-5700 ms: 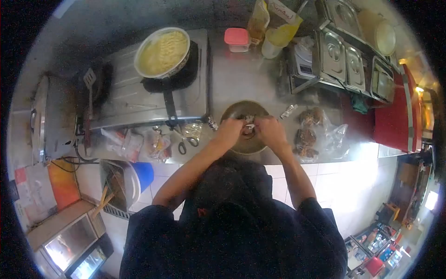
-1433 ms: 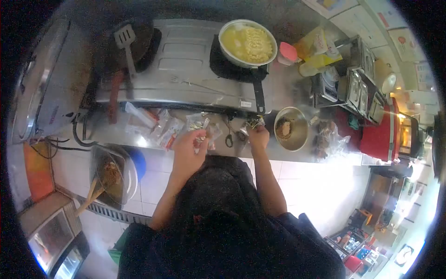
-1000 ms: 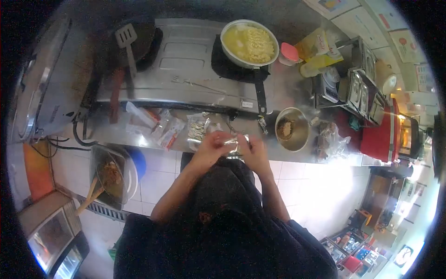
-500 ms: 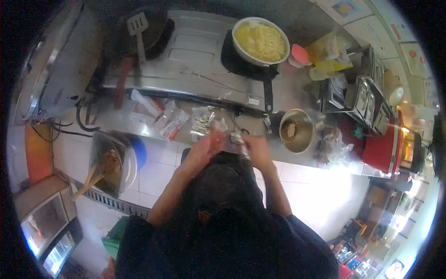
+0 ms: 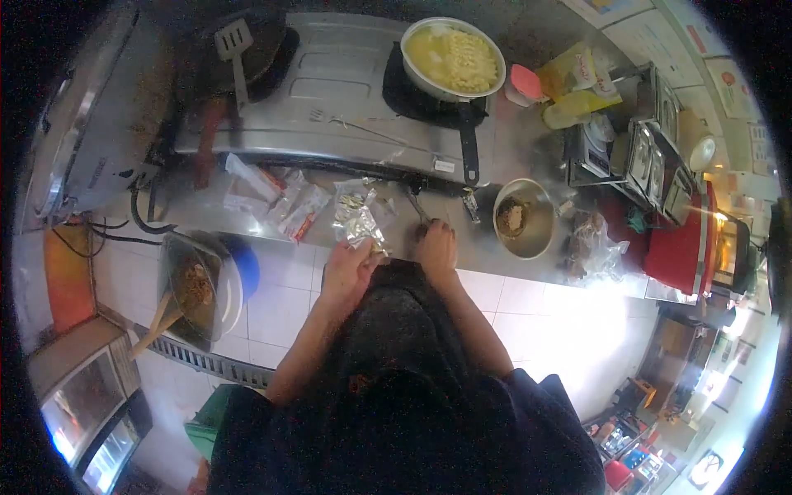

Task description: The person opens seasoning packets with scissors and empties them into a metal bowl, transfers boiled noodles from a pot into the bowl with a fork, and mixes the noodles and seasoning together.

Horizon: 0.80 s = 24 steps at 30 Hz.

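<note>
Silver packet [image 5: 356,224], left fingers [image 5: 363,251] pinching its edge, right fingers [image 5: 436,230] over scissors [image 5: 415,202], grip unclear, forearms [image 5: 308,341] angled inward

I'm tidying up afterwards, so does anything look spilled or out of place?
I see no clear spill. The fork lies directly on the stove top rather than on a rest, and a small packet lies loose left of the bowl; both look untidy.

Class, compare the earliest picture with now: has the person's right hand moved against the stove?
Yes, the right hand has moved left: first over the bowl, right of the stove, now in front of the stove.
</note>
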Each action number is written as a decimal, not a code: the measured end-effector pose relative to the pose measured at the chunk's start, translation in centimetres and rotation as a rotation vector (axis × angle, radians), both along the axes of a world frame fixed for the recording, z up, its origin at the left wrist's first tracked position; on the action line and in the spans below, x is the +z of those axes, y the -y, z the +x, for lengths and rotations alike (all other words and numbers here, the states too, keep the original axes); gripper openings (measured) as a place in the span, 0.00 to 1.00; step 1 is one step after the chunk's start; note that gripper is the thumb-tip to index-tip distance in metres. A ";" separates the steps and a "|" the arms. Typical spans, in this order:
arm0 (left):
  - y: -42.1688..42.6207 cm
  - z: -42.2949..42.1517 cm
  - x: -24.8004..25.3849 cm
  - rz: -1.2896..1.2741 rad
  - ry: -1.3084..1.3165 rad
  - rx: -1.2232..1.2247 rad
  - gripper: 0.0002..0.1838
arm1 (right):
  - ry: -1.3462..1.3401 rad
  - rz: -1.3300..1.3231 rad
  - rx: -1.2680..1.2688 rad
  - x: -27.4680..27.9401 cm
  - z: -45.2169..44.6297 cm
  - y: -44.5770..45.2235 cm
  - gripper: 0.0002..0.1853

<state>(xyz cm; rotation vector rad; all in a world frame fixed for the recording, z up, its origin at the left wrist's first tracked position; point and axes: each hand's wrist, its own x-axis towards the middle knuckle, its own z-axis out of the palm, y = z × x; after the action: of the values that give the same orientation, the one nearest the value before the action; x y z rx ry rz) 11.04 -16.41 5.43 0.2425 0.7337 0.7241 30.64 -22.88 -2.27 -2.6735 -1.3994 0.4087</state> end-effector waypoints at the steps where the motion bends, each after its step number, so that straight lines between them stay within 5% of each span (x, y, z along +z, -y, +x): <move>1: 0.1 0.0 0.0 0.014 0.021 0.008 0.11 | -0.107 -0.148 -0.116 1.1 0.0 -0.3 0.16; 4: 0.4 0.0 -0.3 -0.035 -0.003 0.011 0.12 | 0.216 0.109 0.006 1.1 0.5 0.4 0.15; 5: 0.6 -0.8 -1.4 0.517 -0.500 -0.285 0.11 | 0.050 -0.017 -0.013 0.3 0.7 0.3 0.14; 7: 0.5 -1.1 -3.3 0.260 -0.167 -0.147 0.12 | 0.020 -0.101 0.037 -7.0 2.3 1.5 0.11; 8: 0.4 -1.0 -4.4 0.125 -0.015 -0.076 0.13 | -0.075 -0.104 -0.144 -7.1 1.8 0.4 0.11; 9: -0.4 -1.2 -4.4 0.168 -0.034 -0.203 0.14 | 0.180 -0.183 0.055 -7.7 1.5 0.6 0.12; 10: -0.8 -1.8 -4.5 0.240 -0.074 -0.244 0.15 | 0.099 0.407 0.049 -17.6 2.3 2.7 0.12; 11: -1.1 -2.1 -5.4 0.575 -0.274 -0.347 0.17 | -0.088 0.121 -0.010 -3.4 1.3 0.6 0.12; 13: -1.9 -2.6 -7.6 0.899 -0.405 -0.357 0.22 | -0.174 0.041 0.148 -1.4 2.4 1.0 0.11; 15: -2.3 -1.7 -5.6 0.316 -0.070 -0.260 0.23 | -1.015 -0.083 -0.083 4.1 2.7 1.4 0.11; 16: -2.7 -1.6 -4.9 0.287 -0.028 -0.287 0.24 | -1.399 -0.042 -0.263 3.9 2.1 2.2 0.10; 17: -3.0 -1.5 -4.8 0.273 -0.006 -0.303 0.24 | -1.395 -0.029 -0.268 4.3 1.3 2.9 0.10; 19: -2.5 -0.8 -4.8 0.290 0.029 -0.293 0.24 | -1.947 0.349 -0.390 6.5 -0.3 5.5 0.11; 24: -1.8 2.0 1.0 0.325 -0.082 -0.181 0.16 | -1.763 0.607 -0.408 14.4 -2.0 6.6 0.19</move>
<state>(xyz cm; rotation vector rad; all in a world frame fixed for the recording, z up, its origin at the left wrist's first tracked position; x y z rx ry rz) 13.04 -14.65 6.45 0.6296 0.6595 0.6612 28.65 -29.49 12.17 -1.0869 -0.2541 1.4021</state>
